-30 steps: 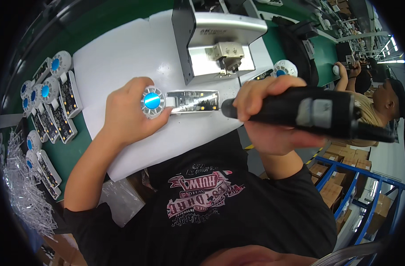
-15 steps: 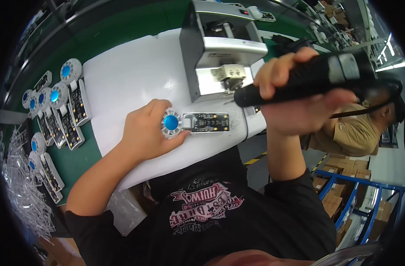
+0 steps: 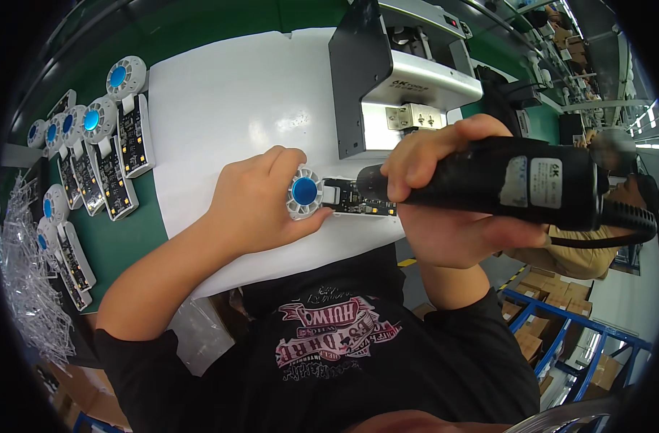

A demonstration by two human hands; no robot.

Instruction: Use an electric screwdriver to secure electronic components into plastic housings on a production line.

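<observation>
My left hand (image 3: 254, 198) is closed around the white round head of a small device (image 3: 305, 191) with a blue disc at its centre. A slim circuit board in a pale frame extends rightward from that head, over white sheeting. My right hand (image 3: 441, 234) grips a black corded electric screwdriver (image 3: 481, 177), held almost level. Its nose is over the board's middle, covering part of it; the bit's tip is hidden, so I cannot tell whether it touches.
Beyond my right hand stands a metal screw feeder (image 3: 430, 76). Several similar devices (image 3: 106, 166) lie on the green bench mat (image 3: 127, 245) at left, beside a heap of clear plastic strips (image 3: 30, 267). Another person (image 3: 596, 249) is at the right. A blue rack (image 3: 596, 332) holds cartons.
The screwdriver has moved from in front of the screw feeder, left and down onto the area above the circuit board. My left hand keeps its hold; the whole view has shifted slightly.
</observation>
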